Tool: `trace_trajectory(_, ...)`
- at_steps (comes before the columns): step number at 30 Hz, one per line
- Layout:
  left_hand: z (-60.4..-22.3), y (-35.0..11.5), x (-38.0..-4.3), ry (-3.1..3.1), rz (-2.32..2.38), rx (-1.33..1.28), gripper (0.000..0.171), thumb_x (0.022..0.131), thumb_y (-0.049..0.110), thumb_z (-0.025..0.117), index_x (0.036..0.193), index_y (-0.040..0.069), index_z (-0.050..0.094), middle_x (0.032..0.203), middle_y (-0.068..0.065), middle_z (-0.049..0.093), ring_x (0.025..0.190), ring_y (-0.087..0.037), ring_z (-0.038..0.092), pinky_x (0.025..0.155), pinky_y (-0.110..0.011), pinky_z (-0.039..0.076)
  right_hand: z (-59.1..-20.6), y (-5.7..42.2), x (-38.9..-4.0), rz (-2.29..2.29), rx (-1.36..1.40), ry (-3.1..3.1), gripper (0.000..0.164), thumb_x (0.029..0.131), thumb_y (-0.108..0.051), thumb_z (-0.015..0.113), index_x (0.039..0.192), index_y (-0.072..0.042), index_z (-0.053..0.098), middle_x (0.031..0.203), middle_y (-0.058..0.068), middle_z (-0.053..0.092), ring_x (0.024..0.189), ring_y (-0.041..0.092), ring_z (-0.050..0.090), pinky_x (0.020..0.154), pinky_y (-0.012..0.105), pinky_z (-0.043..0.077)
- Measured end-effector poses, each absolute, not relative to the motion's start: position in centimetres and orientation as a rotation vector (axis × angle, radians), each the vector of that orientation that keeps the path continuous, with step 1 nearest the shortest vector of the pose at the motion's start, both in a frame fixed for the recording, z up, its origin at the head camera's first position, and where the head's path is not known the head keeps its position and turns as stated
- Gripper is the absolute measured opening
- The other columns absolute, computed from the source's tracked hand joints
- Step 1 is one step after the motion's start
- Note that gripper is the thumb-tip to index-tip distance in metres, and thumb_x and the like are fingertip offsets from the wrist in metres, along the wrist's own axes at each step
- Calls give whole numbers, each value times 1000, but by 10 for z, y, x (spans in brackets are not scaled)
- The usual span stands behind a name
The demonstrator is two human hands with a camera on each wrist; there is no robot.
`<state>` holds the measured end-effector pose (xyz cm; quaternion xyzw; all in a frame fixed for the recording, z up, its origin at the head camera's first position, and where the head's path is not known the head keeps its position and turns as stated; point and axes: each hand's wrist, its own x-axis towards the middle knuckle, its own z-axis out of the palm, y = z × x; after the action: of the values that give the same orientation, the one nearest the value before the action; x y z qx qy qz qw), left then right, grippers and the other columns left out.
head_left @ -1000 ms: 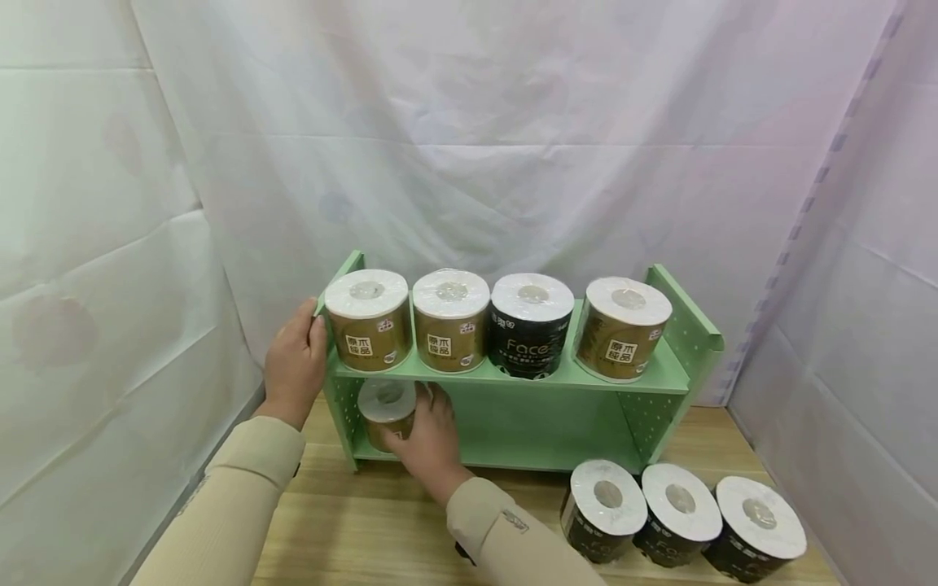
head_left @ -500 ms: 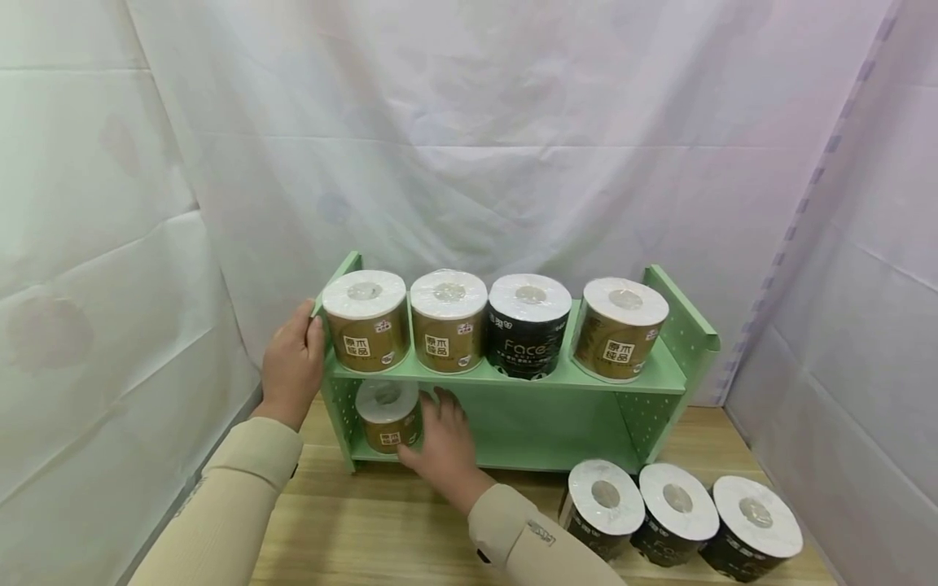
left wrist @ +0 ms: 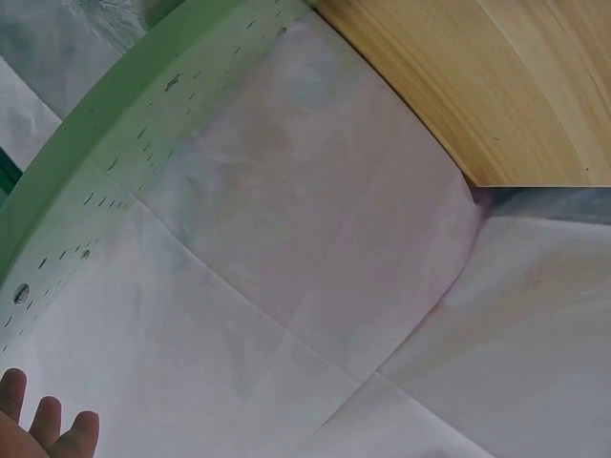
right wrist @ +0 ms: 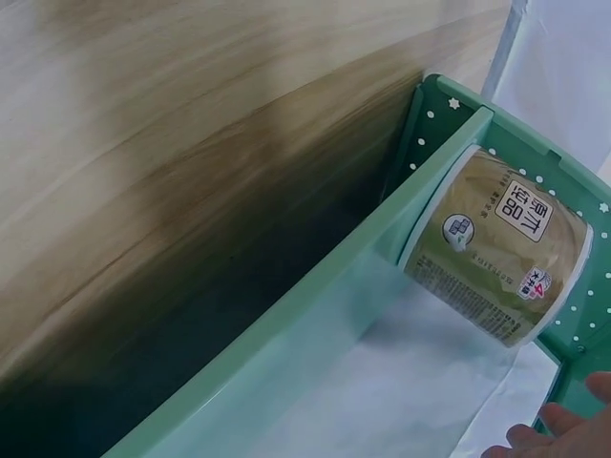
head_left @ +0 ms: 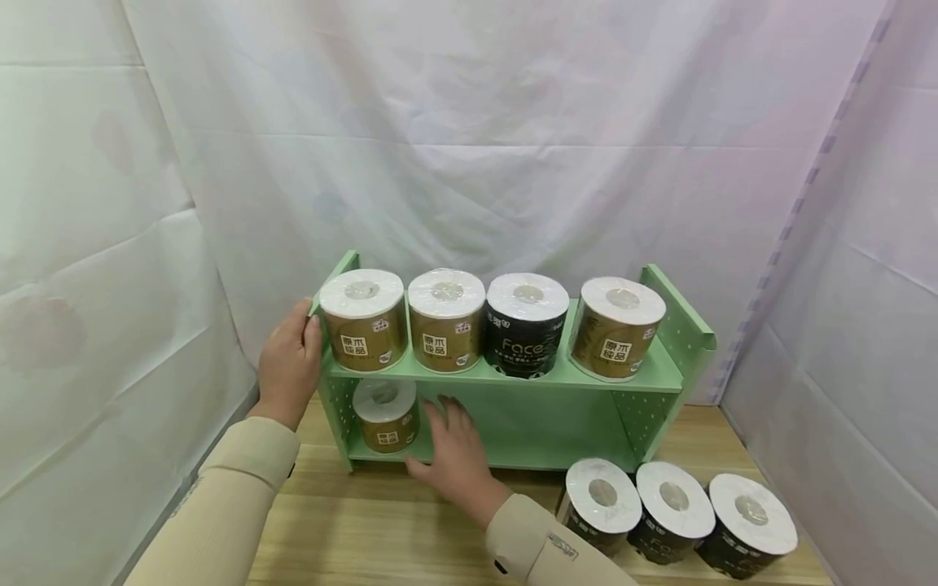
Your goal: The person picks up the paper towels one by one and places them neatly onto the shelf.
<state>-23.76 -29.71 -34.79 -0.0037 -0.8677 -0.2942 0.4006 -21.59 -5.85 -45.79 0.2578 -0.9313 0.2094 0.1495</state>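
In the head view a gold-wrapped toilet roll (head_left: 387, 435) stands upright at the left end of the lower board of a green two-tier shelf (head_left: 528, 423). My right hand (head_left: 458, 460) is just right of that roll, apart from it, with fingers spread and holding nothing. The right wrist view shows the same roll (right wrist: 501, 248) against the dotted end panel, the fingertips (right wrist: 563, 429) clear of it. My left hand (head_left: 291, 358) holds the shelf's left side panel near its top; three of its fingertips (left wrist: 48, 420) show outside the panel in the left wrist view.
On the upper board stand gold rolls (head_left: 362, 334), (head_left: 447, 334), a black roll (head_left: 526, 338) and, after a small gap, another gold roll (head_left: 617, 338). Black-wrapped rolls (head_left: 602, 496), (head_left: 672, 513), (head_left: 747, 525) stand on the wooden table (head_left: 352, 529), front right. White cloth (head_left: 469, 163) surrounds the table.
My right hand has let go of the gold toilet roll on the lower board and moved to the right, its fingers spreading. The left hand stays on the side panel.
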Motion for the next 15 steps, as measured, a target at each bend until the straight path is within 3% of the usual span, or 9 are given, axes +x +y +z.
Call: trace_trajectory(15, -347, -296, -236, -2207, -762, -4, 37, 102, 20, 40, 133, 2, 51, 125, -25, 58, 109, -46, 54, 93, -60, 41, -465, -32, -205, 562, 759, -2638, 87, 74, -47, 78, 142, -11, 40, 142, 17, 40, 133, 36, 38, 103, 49, 41)
